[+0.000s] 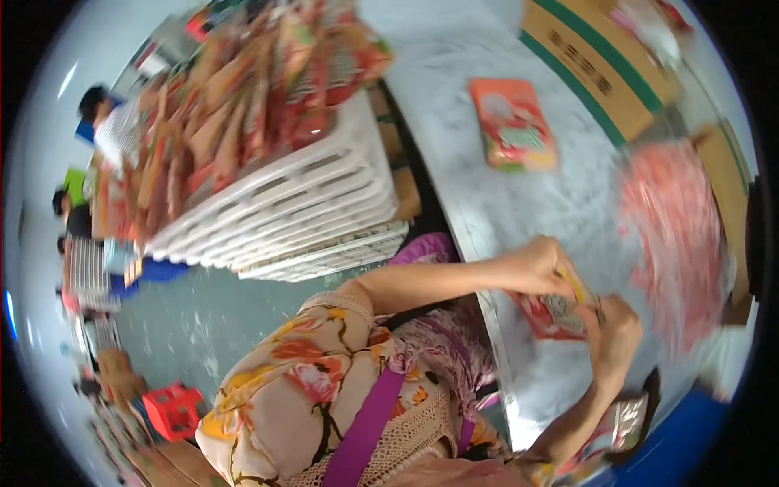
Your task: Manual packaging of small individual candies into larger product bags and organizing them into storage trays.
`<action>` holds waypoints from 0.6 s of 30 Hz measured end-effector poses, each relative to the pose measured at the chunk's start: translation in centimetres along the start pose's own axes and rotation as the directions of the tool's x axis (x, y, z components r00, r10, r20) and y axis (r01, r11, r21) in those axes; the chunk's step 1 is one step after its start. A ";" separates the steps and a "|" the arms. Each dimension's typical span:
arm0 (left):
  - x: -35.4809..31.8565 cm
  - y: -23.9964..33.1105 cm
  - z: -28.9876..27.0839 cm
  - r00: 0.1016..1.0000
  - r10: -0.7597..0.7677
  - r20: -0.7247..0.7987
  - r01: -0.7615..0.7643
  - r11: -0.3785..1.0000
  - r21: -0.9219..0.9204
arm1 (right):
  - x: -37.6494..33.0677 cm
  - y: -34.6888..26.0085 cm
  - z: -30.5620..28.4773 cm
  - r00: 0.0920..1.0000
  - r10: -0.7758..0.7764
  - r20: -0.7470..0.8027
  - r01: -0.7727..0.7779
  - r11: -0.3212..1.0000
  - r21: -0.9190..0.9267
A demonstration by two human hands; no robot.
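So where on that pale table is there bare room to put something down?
The pale table is bare between the lone red packet and the hands, left hand, right hand, which hold a red packet. The right side is crowded by a blurred pink heap and cardboard box.

A pale grey, marbled worktable point(454, 122) carries everything. At twelve o'clock lies a flat red-and-green foil packet point(513, 123), at one o'clock a brown cardboard box with green stripes point(592, 65). A blurred heap of pink-red packets point(677, 235) sits at three o'clock.
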State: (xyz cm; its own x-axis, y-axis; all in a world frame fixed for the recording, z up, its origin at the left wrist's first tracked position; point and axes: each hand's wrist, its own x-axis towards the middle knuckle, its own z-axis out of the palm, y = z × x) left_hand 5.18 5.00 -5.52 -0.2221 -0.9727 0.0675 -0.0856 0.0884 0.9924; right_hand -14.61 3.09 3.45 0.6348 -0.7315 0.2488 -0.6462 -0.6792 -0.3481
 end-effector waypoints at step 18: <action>-6.1 5.1 -5.2 0.846 0.291 -0.447 -0.204 0.951 0.232 | 7.6 -6.5 -0.1 0.919 -0.391 0.044 0.380 0.911 0.160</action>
State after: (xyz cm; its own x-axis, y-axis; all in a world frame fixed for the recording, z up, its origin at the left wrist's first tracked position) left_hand 11.19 10.29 -0.30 0.2219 -0.8930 0.3914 -0.2614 0.3322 0.9062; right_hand -5.64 1.99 7.73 0.8548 -0.4046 0.3251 -0.2799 -0.8868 -0.3676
